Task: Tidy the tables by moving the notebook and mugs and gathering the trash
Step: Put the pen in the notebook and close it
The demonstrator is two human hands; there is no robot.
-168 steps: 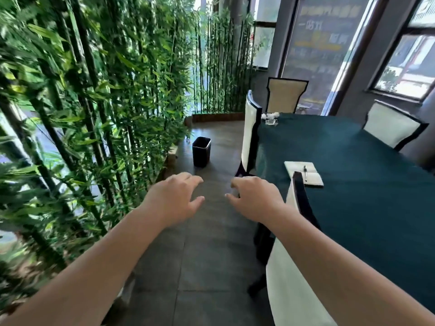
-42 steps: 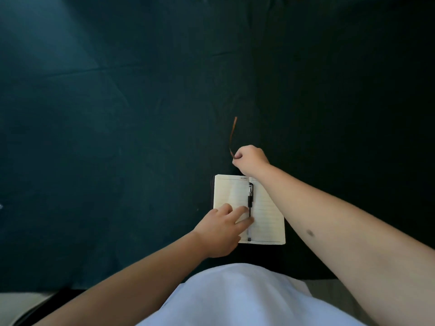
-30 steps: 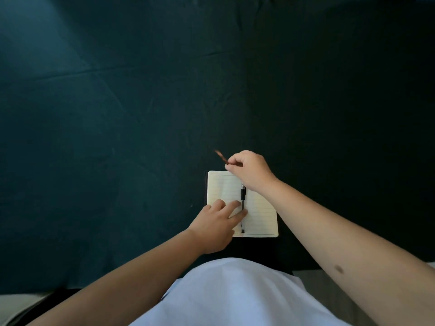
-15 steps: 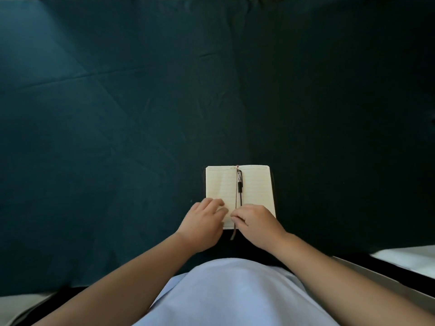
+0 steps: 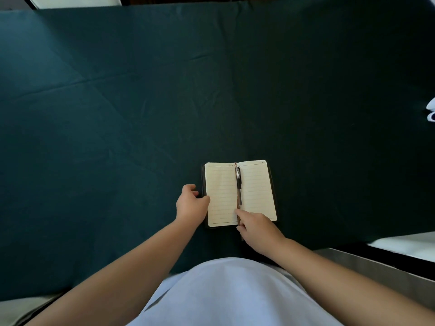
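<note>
An open notebook point(image 5: 255, 189) with lined cream pages and a dark cover lies on the dark teal tablecloth point(image 5: 141, 102), close to the near edge. A black pen point(image 5: 238, 182) rests in its gutter, and a brown ribbon bookmark point(image 5: 238, 203) runs down the gutter beside it. My left hand point(image 5: 191, 204) grips the left cover edge, thumb on the page and fingers curled beside the cover. My right hand point(image 5: 257, 228) sits at the bottom of the gutter, its closed fingers pinching the ribbon's lower end.
Something white point(image 5: 432, 114) pokes in at the right edge of the table. A white chair back with dark trim point(image 5: 404, 251) stands at the near right, another chair point(image 5: 73, 1) shows at the far left, and a pale seat point(image 5: 14, 311) at bottom left.
My right hand brought the ribbon from above the notebook down along the gutter to its bottom edge. My left hand slid off the left page to the cover's outer edge.
</note>
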